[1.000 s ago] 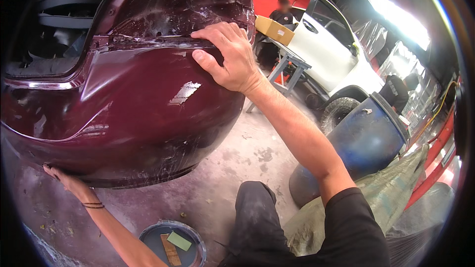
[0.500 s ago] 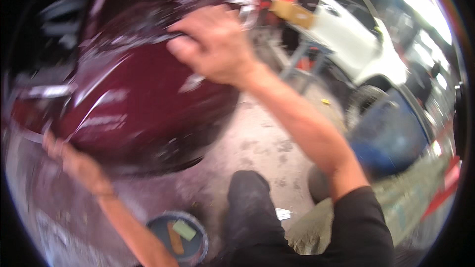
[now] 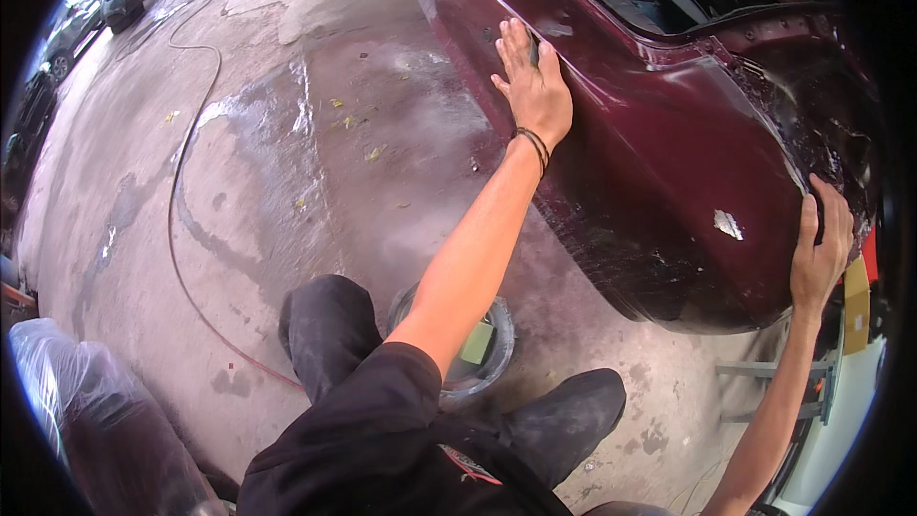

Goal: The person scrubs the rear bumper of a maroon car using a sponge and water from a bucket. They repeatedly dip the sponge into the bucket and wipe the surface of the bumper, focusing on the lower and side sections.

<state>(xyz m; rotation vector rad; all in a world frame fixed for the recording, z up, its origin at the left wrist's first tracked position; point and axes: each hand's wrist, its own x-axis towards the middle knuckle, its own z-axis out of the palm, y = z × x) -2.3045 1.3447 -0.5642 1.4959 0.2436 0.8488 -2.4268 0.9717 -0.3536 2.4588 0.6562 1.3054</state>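
Car body panel [image 3: 659,158]: glossy paint, chipped. Floor [image 3: 258,258]: rough concrete. Trousers [image 3: 330,323]: matt cloth. Sheeting [image 3: 95,397]: shiny plastic.

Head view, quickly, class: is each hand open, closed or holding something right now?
Left hand: open, fingers spread against the maroon car body panel.
Right hand: thumb and fingers parted at the panel's edge; grip cannot be told.

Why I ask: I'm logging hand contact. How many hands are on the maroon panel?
2: the left hand lies on the maroon panel, toward its left; the right hand is at the panel's right edge. Any behind it would be hidden.
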